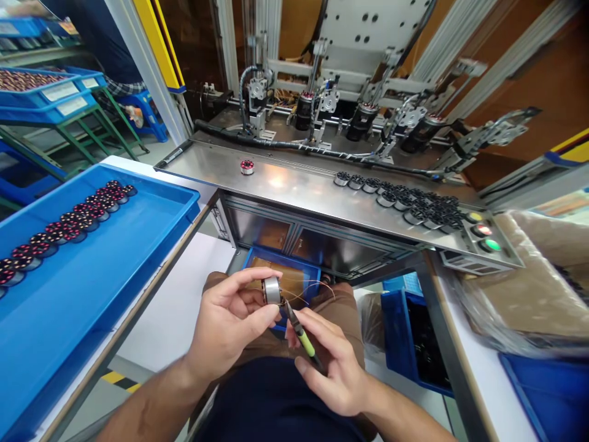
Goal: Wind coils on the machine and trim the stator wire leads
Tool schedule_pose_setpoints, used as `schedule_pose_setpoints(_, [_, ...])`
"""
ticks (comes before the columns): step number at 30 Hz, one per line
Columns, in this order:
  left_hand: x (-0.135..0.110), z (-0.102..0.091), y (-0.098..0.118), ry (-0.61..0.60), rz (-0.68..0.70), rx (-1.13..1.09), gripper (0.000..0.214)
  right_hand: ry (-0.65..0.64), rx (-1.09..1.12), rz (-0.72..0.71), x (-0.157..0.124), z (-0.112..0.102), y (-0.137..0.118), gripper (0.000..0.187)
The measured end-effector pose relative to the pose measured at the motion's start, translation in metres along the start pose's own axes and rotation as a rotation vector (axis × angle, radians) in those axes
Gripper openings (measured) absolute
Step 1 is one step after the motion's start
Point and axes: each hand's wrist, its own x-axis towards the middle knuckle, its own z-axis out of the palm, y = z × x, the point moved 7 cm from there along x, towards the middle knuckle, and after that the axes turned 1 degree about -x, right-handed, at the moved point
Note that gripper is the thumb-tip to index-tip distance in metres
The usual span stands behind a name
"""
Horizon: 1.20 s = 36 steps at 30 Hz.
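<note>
Over my lap, my left hand [237,316] grips a motor stator [272,290], a short silver cylinder held by its edges between thumb and fingers. Thin copper wires [313,284] trail from it to the right. My right hand [334,362] is closed around a pair of cutting pliers [302,336] with green and black handles. The plier jaws are at the stator's lower right edge, beside the wires; whether they bite a wire I cannot tell.
A steel ledge [285,190] carries one red-wound stator [247,167] and a cluster of black-topped stators [414,205]. Wound stators line the blue tray [105,245] at left. Winding machinery [329,98] stands behind. Push buttons [490,245], a plastic-lined box [519,282] and a blue bin [400,331] are at right.
</note>
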Motion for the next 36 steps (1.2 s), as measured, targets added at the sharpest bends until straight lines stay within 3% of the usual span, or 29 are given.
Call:
schedule_pose_setpoints(8, [0.002, 0.001, 0.002, 0.020, 0.032, -0.003, 0.035, 0.026, -0.092, 0.017, -0.010, -0.001, 0.008, 0.076])
schedule_pose_setpoints(12, [0.000, 0.000, 0.010, 0.036, 0.124, 0.003, 0.031, 0.039, -0.098, 0.022, -0.006, -0.003, 0.001, 0.074])
schedule_pose_setpoints(19, [-0.001, -0.001, 0.011, 0.056, 0.156, 0.036, 0.018, 0.019, -0.067, -0.046, -0.002, 0.000, -0.006, 0.077])
schedule_pose_setpoints(36, [-0.007, 0.002, 0.015, 0.054, 0.243, 0.149, 0.023, 0.081, -0.134, -0.085, 0.006, 0.000, -0.007, 0.079])
